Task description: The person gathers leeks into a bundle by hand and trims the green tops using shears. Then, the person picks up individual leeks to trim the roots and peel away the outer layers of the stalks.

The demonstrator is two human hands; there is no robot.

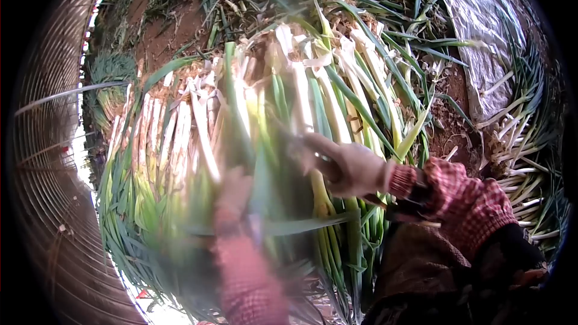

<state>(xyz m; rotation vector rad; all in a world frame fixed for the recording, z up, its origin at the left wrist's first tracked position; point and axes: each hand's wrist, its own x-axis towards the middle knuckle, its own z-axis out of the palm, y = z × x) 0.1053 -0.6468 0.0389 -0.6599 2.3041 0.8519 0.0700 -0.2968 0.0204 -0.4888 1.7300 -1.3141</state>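
Observation:
Long green onions [337,111] lie side by side before me, white shafts and roots away from me, green leaves toward me. My left hand [233,192] is over the middle of the pile, close to a white shaft; motion smears its fingers, so its grip does not show. To the right, my right hand [352,168] is closed over the onions. A dark piece with a shiny edge shows at its fingers, too blurred to name. Blurred green leaves hang between the two hands.
Corrugated curved sheeting [51,186] rises on the left. Loose leaves and trimmings [241,6] litter the soil at the back. A silvery plastic sheet [481,30] lies at the right, with more green onions [518,162] beside it. A thin pale rod [72,94] juts in at the left.

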